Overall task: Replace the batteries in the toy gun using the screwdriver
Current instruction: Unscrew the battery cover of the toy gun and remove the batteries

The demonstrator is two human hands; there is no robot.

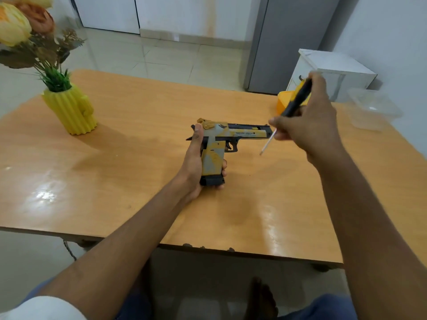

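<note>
The left hand (196, 165) grips the toy gun (221, 144) by its handle, thumb laid up along the rear of the slide, fingertips curling round the far side of the grip near the black base; the pistol lies flat on its side over the wooden table (138, 158), barrel pointing right; whether it rests on the surface or is held just above it cannot be told. The right hand (307, 125) is raised just beside the muzzle, fingers closed round the black handle of the screwdriver (293, 105); its thin metal shaft slants down and left, tip clear of the gun. An orange container (283, 102) sits behind that hand; a clear plastic tub (374, 109) stands at the table's right edge; a yellow ribbed vase (71, 109) of artificial flowers stands far left.
</note>
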